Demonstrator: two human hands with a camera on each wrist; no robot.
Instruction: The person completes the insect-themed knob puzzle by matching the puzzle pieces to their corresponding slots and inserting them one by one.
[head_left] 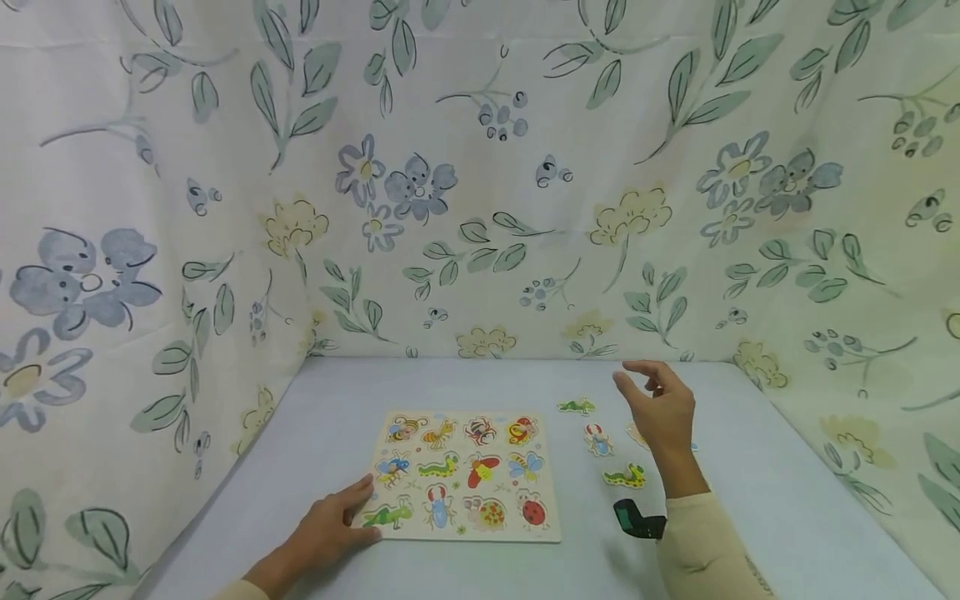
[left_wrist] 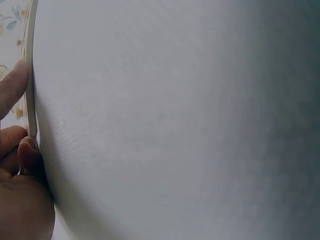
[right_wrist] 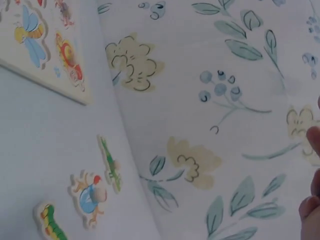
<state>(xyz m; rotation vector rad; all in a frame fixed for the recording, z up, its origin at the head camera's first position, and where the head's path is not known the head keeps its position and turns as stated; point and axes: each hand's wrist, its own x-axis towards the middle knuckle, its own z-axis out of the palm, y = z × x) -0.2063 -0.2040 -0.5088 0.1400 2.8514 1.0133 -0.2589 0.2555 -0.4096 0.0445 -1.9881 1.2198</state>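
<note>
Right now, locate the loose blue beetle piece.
In the head view, the beetle piece lies right of the board, between the grasshopper piece and caterpillar piece.

Soft, even light fills the head view, with a blurry shadow on the table [head_left: 618, 562] below the right hand [head_left: 663, 412]. Beside the left hand [head_left: 330, 525], its wrist view shows shadow hugging the board [left_wrist: 31, 107], farther off fading into dark blur.

A beetle piece [right_wrist: 89, 201] lies between green pieces [right_wrist: 52, 221], near the puzzle board [right_wrist: 49, 79].
</note>
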